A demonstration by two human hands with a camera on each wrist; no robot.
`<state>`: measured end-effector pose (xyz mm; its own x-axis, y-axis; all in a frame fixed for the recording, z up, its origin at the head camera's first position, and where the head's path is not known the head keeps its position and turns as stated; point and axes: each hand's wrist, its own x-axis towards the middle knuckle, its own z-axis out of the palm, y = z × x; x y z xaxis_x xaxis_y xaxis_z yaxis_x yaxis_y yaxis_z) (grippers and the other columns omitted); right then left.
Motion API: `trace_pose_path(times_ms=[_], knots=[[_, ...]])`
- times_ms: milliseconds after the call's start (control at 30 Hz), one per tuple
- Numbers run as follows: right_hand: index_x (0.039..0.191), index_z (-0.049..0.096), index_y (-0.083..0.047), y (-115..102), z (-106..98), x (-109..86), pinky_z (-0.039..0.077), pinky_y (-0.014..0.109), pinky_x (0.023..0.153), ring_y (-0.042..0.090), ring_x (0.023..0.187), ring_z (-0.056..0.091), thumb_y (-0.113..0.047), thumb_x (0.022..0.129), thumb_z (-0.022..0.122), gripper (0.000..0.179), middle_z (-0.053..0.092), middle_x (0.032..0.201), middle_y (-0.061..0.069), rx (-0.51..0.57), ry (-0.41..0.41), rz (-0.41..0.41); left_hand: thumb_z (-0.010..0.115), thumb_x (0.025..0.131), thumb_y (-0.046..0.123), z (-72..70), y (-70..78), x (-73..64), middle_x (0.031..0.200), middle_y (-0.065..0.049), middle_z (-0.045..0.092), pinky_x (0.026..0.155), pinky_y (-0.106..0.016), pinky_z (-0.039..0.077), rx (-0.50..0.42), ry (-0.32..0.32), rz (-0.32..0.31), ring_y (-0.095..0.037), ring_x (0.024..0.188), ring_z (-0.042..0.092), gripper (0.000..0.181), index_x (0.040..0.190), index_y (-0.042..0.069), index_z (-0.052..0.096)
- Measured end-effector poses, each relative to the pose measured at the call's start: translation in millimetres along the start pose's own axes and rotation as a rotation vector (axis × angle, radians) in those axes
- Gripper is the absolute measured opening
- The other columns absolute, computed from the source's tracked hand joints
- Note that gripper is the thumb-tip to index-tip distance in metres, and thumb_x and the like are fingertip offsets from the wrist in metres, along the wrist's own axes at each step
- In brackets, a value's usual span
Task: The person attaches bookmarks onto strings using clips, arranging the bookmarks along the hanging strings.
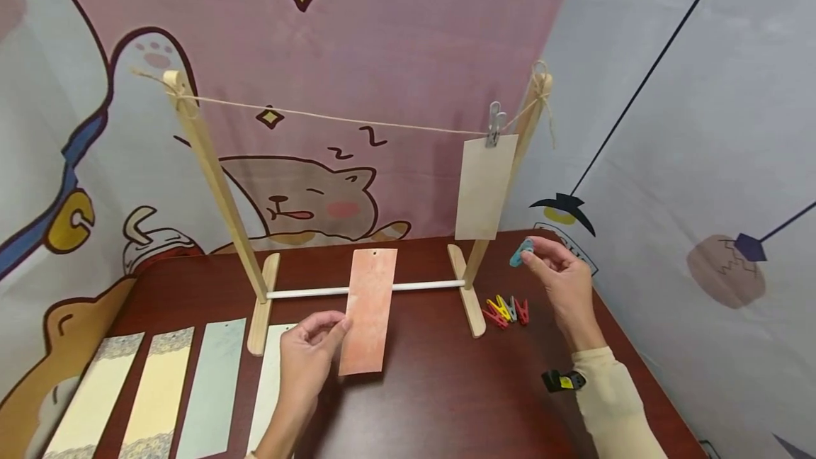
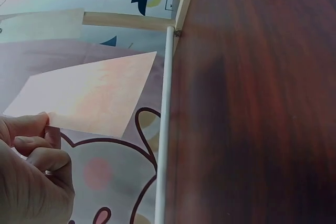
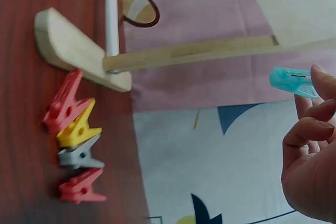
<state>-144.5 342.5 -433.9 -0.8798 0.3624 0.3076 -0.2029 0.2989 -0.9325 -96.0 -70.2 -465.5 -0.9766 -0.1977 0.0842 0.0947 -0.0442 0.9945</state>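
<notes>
My left hand [image 1: 312, 356] pinches the left edge of an orange-pink paper bookmark [image 1: 370, 310], which has a small hole at its top. In the left wrist view the bookmark [image 2: 100, 95] is held between thumb and fingers, raised over the table. Between thumb and fingertips, my right hand [image 1: 564, 285] holds a teal clothespin [image 1: 521, 252], just below and right of a hanging cream card [image 1: 486, 190]. A grey clothespin [image 1: 494, 126] clamps that card to a twine line [image 1: 344, 119] near its right end. The right wrist view shows the teal clothespin [image 3: 291, 81] close up.
Wooden posts [image 1: 219, 190] on flat feet hold the twine, joined low down by a white rod [image 1: 306, 293]. Several clothespins, red, yellow [image 3: 79, 129] and grey, lie by the right foot. Several bookmarks, including a pale green one [image 1: 213, 388], lie at left on the dark table [image 1: 459, 388].
</notes>
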Motion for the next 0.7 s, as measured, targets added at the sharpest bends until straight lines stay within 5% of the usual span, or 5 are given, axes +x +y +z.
trace_pose_path(times_ms=[400, 700], knots=[[0.132, 0.076, -0.003, -28, 22, 2.9, 0.044, 0.024, 0.064, 0.014, 0.074, 0.051, -0.016, 0.101, 0.082, 0.033, 0.074, 0.1, -0.002, 0.04, -0.046, -0.075, 0.086, 0.094, 0.003, 9.8, 15.6, 8.2, 0.083, -0.01, 0.073, 0.051, -0.02, 0.033, -0.052, -0.041, 0.036, -0.006, 0.056, 0.044, 0.013, 0.1, -0.006, 0.079], [0.13, 0.076, -0.004, -60, 35, 6.1, 0.04, 0.023, 0.059, 0.015, 0.07, 0.048, -0.013, 0.103, 0.08, 0.029, 0.068, 0.09, 0.002, 0.082, -0.053, -0.149, 0.085, 0.095, 0.001, 14.4, 29.3, 22.0, 0.089, -0.014, 0.075, 0.061, -0.022, 0.045, -0.102, -0.035, 0.063, -0.01, 0.062, 0.055, 0.011, 0.1, -0.006, 0.079]])
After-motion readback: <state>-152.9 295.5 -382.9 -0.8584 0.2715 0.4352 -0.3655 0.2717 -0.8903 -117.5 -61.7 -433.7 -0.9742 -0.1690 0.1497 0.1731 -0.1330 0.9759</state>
